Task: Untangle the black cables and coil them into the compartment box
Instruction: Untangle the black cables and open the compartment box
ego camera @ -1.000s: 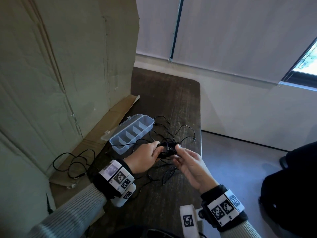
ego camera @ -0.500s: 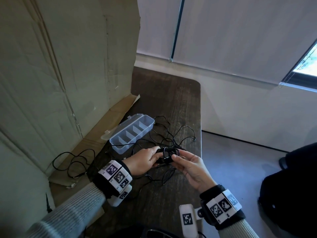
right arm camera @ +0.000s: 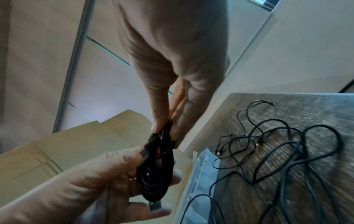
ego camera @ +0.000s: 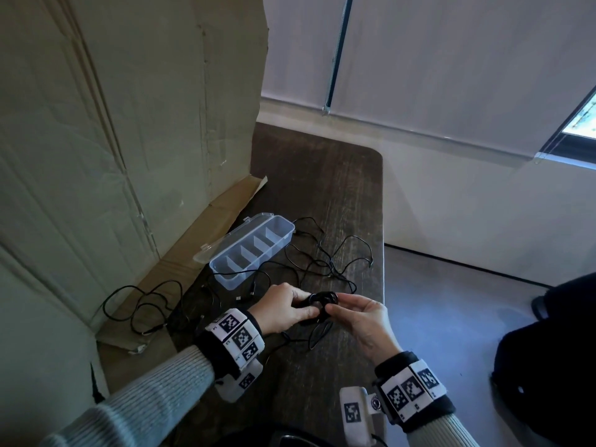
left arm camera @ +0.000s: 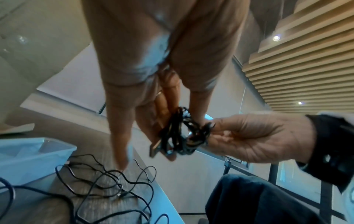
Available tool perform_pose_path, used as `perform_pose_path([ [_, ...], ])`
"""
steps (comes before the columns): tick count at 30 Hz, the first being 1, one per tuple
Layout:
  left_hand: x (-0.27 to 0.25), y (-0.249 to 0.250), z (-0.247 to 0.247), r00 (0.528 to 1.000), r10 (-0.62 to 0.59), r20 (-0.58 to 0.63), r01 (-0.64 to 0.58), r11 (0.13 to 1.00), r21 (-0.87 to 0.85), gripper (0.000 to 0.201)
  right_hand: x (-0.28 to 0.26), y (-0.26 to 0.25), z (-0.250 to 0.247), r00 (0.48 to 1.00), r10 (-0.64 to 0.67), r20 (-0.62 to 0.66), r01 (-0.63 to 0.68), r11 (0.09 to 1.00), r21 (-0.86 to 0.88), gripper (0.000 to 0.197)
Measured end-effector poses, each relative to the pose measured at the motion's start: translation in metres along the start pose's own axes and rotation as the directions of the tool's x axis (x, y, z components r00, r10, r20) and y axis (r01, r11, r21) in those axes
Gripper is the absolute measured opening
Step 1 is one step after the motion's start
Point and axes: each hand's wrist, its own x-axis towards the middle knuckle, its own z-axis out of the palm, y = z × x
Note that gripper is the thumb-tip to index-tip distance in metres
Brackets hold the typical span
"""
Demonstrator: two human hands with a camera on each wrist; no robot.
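Centre of the head view, low down: both hands meet over the dark table (ego camera: 322, 175), and between them sits a small coiled black cable (ego camera: 322, 300). The left hand (ego camera: 283, 308) has its fingers curled round the coil's left side; the right hand (ego camera: 361, 317) pinches the right side between thumb and fingertips. From here the coil is only a dark knot.

The left wrist view tells more: the left hand (left arm camera: 153, 63) runs down from the top of the frame, the coil (left arm camera: 178, 133) hangs against its fingers, and the right hand (left arm camera: 254, 136) comes in from the right edge, nipping the bundle. A plug end pokes out at the coil's lower left.

The right wrist view shows what neither of the others does: the coil (right arm camera: 157, 171) is several neat loops, with a flat connector sticking out at the bottom, and the right hand (right arm camera: 180, 68) pinches its top while the left hand (right arm camera: 80, 186) cradles it from the lower left.

Just up and left of the hands in the head view, the clear compartment box (ego camera: 251, 250) lies open. Loose black cables (ego camera: 335, 262) sprawl to its right, touching the table; another cable (ego camera: 142, 304) lies on the cardboard (ego camera: 129, 124) at the left.
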Motion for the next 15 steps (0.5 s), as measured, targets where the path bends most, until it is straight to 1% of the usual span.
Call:
perform_pose_path([
  [3, 0.005, -0.009, 0.007, 0.997, -0.070, 0.034, 0.072, 0.997, -0.041, 0.029, 0.003, 0.011, 0.000, 0.999, 0.041, -0.005, -0.041, 0.999, 0.001, 0.038],
  [5, 0.011, -0.016, 0.009, 0.992, -0.108, 0.060, 0.111, 0.992, -0.058, 0.028, 0.007, 0.016, -0.002, 0.996, 0.074, 0.044, -0.073, 0.997, -0.023, 0.039],
  [7, 0.018, -0.025, 0.004, 0.988, -0.140, 0.070, 0.141, 0.990, -0.010, 0.028, 0.012, 0.021, -0.008, 0.988, 0.119, 0.099, -0.107, 0.987, -0.118, 0.038],
  [9, 0.028, -0.035, -0.011, 0.986, -0.164, 0.009, 0.163, 0.982, 0.100, 0.029, 0.022, 0.030, -0.020, 0.988, 0.133, 0.079, -0.103, 0.947, -0.303, 0.036],
  [10, 0.034, -0.041, -0.022, 0.985, -0.169, -0.038, 0.173, 0.974, 0.146, 0.030, 0.027, 0.036, -0.028, 0.992, 0.121, 0.035, -0.098, 0.917, -0.387, 0.033],
  [12, 0.048, -0.054, -0.047, 0.972, -0.192, -0.137, 0.216, 0.958, 0.190, 0.032, 0.038, 0.053, -0.046, 0.994, 0.079, -0.070, -0.103, 0.859, -0.501, 0.025],
  [14, 0.062, -0.070, -0.075, 0.954, -0.190, -0.232, 0.243, 0.944, 0.225, 0.032, 0.044, 0.074, -0.066, 0.985, 0.081, -0.152, -0.158, 0.776, -0.610, 0.022],
  [15, 0.070, -0.079, -0.087, 0.949, -0.182, -0.259, 0.248, 0.937, 0.248, 0.031, 0.045, 0.084, -0.076, 0.979, 0.100, -0.176, -0.192, 0.727, -0.659, 0.022],
])
